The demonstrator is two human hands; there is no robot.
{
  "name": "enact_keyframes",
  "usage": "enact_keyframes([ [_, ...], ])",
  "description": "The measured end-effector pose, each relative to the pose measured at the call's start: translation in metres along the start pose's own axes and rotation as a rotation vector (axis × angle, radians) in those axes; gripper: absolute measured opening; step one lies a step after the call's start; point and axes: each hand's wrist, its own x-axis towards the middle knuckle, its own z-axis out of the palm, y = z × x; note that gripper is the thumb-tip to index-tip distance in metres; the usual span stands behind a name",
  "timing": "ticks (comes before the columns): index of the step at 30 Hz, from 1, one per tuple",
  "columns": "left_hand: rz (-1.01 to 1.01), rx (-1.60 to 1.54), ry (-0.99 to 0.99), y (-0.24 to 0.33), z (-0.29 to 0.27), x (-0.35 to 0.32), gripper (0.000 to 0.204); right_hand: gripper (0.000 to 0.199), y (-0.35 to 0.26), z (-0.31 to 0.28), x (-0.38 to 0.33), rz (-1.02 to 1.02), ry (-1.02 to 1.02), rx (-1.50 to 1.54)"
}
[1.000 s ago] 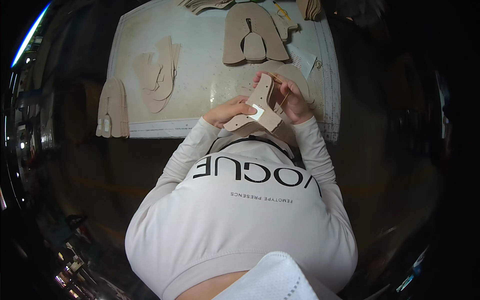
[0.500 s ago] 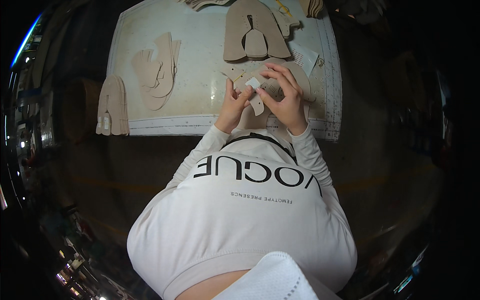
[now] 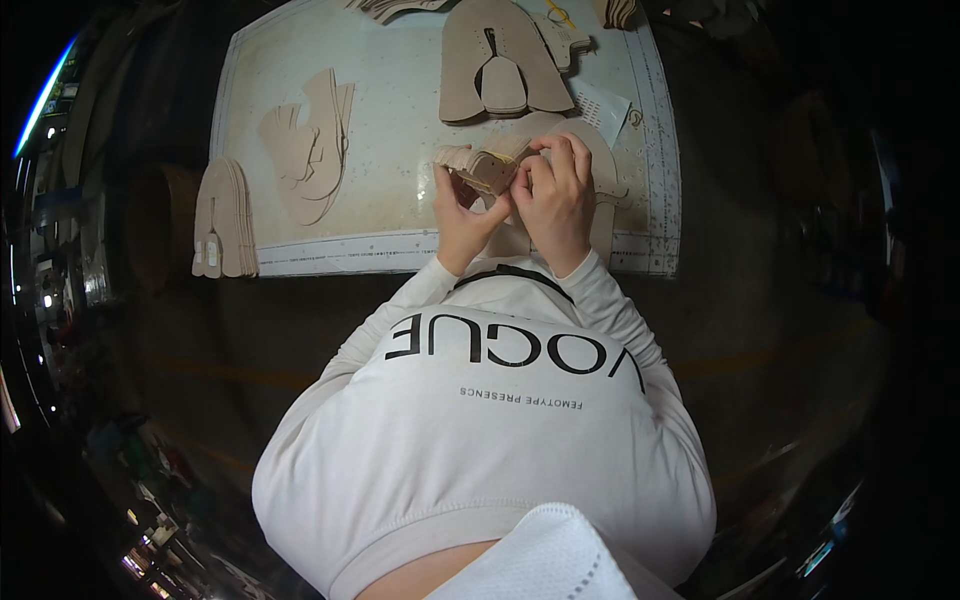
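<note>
Over the near part of the table, my left hand (image 3: 464, 224) grips a small bundle of beige cut pieces (image 3: 484, 176), its thumb and fingers on opposite sides. The stacked edges fan out a little, and a yellow band (image 3: 500, 157) runs round them. My right hand (image 3: 560, 200) has its fingers curled at the bundle's right end, thumb and fingertips pressed against it. Whether those fingertips pinch the band or the pieces is hard to see. Beneath the hands lie larger flat beige pieces (image 3: 603, 160), partly covered by them.
Farther off is a thick stack of U-shaped beige pieces (image 3: 462, 75) with a smaller tongue-shaped stack (image 3: 502, 88) in its opening. Loose curved pieces (image 3: 318, 160) lie left on the table (image 3: 390, 150). Another stack (image 3: 226, 215) sits at the left corner. A perforated white sheet (image 3: 605, 108) lies right.
The bundle has been turned, so its layered edges and the yellow band show where a pale label was. My right fingers have drawn in from spread to curled.
</note>
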Motion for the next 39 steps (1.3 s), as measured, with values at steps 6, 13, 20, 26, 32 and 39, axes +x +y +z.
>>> enact_keyframes([
  [6,-0.065,-0.108,-0.029,0.004,-0.002,-0.005,0.064,0.014,0.020,-0.007,0.008,-0.027,-0.129,0.349],
  [13,-0.266,-0.302,-0.033,0.006,0.002,-0.010,0.057,0.014,0.009,-0.006,-0.008,-0.071,-0.042,0.363],
  [20,-0.383,-0.483,-0.021,0.000,-0.001,-0.012,0.061,0.023,0.007,-0.004,-0.016,0.070,-0.090,0.498],
  [26,-0.350,-0.414,0.000,-0.002,0.000,-0.012,0.064,0.031,0.004,-0.003,-0.018,0.068,-0.083,0.424],
  [32,-0.339,-0.412,0.004,0.002,0.004,-0.012,0.060,0.032,0.003,-0.002,-0.016,0.119,-0.056,0.421],
  [39,-0.486,-0.495,-0.012,-0.007,-0.049,0.014,0.053,0.032,0.015,-0.006,-0.016,0.233,-0.077,0.678],
])
